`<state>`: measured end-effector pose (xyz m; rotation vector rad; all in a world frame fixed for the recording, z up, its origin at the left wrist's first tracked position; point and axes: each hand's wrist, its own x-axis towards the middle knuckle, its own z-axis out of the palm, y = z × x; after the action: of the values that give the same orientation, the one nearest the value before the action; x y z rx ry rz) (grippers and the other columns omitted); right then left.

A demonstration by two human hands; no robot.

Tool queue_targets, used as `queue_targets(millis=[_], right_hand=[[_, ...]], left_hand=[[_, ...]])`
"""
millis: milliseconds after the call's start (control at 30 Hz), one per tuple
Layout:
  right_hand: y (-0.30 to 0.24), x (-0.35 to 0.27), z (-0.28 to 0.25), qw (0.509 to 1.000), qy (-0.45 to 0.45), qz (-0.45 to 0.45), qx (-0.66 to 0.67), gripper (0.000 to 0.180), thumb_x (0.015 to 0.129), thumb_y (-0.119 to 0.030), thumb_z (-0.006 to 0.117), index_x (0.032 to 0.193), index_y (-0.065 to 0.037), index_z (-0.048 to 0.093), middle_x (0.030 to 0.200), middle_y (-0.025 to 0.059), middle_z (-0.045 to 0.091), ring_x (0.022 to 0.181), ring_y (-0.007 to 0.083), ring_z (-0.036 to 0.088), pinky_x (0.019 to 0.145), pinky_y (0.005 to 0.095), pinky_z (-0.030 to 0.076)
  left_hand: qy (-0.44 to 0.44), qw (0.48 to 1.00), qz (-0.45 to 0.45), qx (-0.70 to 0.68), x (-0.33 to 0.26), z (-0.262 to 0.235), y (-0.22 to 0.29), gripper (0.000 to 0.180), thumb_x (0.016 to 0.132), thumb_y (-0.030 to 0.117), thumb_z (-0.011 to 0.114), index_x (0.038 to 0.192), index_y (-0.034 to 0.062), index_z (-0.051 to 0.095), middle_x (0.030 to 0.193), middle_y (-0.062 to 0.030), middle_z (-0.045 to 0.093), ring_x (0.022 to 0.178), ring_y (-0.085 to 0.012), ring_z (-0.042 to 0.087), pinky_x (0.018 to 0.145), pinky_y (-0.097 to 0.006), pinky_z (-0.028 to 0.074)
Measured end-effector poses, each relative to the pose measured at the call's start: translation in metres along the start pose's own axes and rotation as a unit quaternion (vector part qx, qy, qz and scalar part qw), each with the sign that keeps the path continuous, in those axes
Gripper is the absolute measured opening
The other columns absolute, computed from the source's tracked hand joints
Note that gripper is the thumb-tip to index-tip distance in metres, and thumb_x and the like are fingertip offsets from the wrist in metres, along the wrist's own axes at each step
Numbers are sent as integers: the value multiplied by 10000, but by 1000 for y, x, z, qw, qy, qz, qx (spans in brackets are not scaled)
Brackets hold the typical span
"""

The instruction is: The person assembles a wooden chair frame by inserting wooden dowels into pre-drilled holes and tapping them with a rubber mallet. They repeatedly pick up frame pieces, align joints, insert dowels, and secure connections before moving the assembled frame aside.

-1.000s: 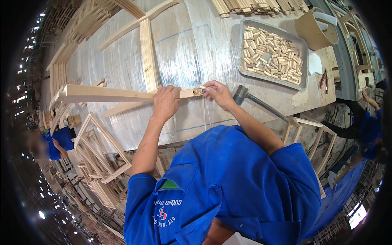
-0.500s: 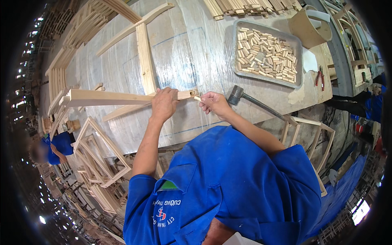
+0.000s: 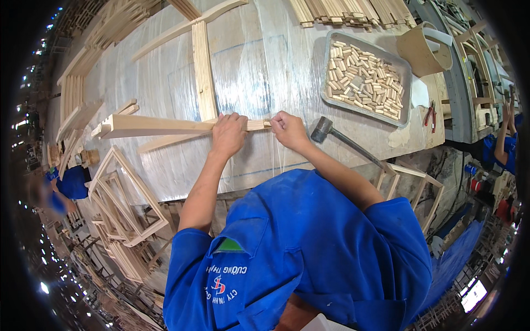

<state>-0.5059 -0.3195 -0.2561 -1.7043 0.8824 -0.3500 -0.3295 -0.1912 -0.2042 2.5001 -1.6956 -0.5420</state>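
Observation:
My left hand [image 3: 229, 135] is closed around a pale wooden bar [image 3: 160, 126] lying across the table, near the bar's right end. At that end my right hand [image 3: 290, 131] has its thumb and fingers pinched together against the wood. A short wooden dowel was in those fingers half a second ago; they now cover it. A black-headed mallet [image 3: 322, 130] rests just right of my right hand, its dark handle slanting toward the table edge. Beyond it, a grey plastic tray [image 3: 406, 94] holds many loose wooden dowels [image 3: 364, 77].
Slats [image 3: 353, 12] are stacked at the far edge, beside a tan bucket [image 3: 422, 52]. Red-handled pliers [image 3: 430, 117] lie at the right. Another wooden bar [image 3: 203, 71] runs away from me. Frames [image 3: 130, 198] stand below the left edge. Co-workers are at far left and far right.
My right hand has brought the dowel left to the bar's end, and its fingers have closed in over it. My left hand still grips the bar. The view has shifted slightly.

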Motion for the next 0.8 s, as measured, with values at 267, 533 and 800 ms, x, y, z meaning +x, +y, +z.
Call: queue_targets(millis=[267, 533, 800], right_hand=[[4, 22, 11, 980, -45, -39, -191, 136, 870, -156, 666, 859, -22, 679, 812, 236, 710, 779, 461, 689, 742, 517, 564], [-17, 32, 13, 964, -81, 248, -44, 134, 892, -86, 622, 870, 27, 691, 705, 196, 700, 535, 287, 688, 557, 408, 571], [-2, 34, 8, 953, -104, 270, 87, 148, 927, -129, 672, 947, 17, 692, 724, 149, 705, 530, 211, 675, 489, 372, 533]], left_hand=[[29, 999, 17, -7, 3, 22, -8, 330, 821, 116, 753, 1144, 118, 689, 1101, -96, 663, 1111, -314, 626, 1146, -519, 401], [17, 999, 27, 17, 6, 35, -13, 309, 837, 101, 731, 1141, 131, 684, 1102, -73, 655, 1082, -304, 635, 1127, -510, 424], [27, 997, 62, 35, 11, 33, -18, 297, 837, 135, 756, 1122, 122, 674, 1062, -80, 649, 1045, -311, 640, 1082, -505, 459]])
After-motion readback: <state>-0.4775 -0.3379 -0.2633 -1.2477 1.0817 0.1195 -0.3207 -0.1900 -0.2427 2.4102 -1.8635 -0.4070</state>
